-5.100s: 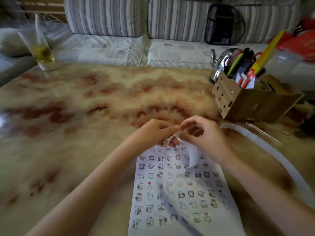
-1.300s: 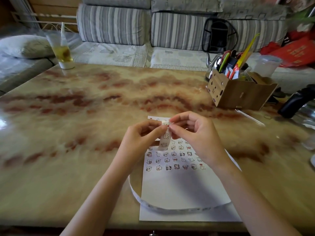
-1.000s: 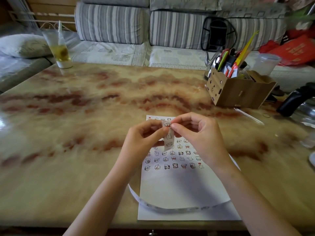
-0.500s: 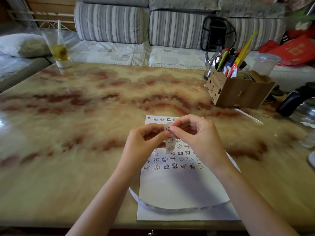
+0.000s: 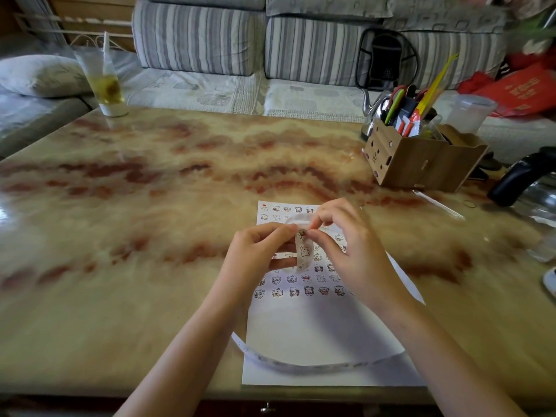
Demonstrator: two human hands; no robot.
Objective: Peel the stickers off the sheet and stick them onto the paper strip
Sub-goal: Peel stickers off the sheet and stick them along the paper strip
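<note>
**Pressing a cartoon sticker onto the strip**

Holding the narrow white paper strip (image 5: 303, 255) upright at centre frame, just above the white sticker sheet (image 5: 316, 329) lying flat on the glossy beige-and-red marbled table (image 5: 135, 221). Pinching the strip's left side with the left hand (image 5: 255, 254), fingers curled in behind it. Pinching with the right hand (image 5: 352, 254) too, thumb and forefinger closed on the small cartoon sticker (image 5: 302, 234) at the strip's upper end, directly above others already stuck there. Hard to tell whether that sticker is fully down yet. Leaving the rest of the strip to loop across the bare lower part of the sheet, near the bottom of the frame.

Probably best done like this:
- Keep the left pinch firm as backing, so the limp paper does not fold away.
- Set one edge down first, then rub across to the other to avoid creases.
- Line up with the stickers below, close but not overlapping.
- Touch the adhesive side as little as possible.
</note>
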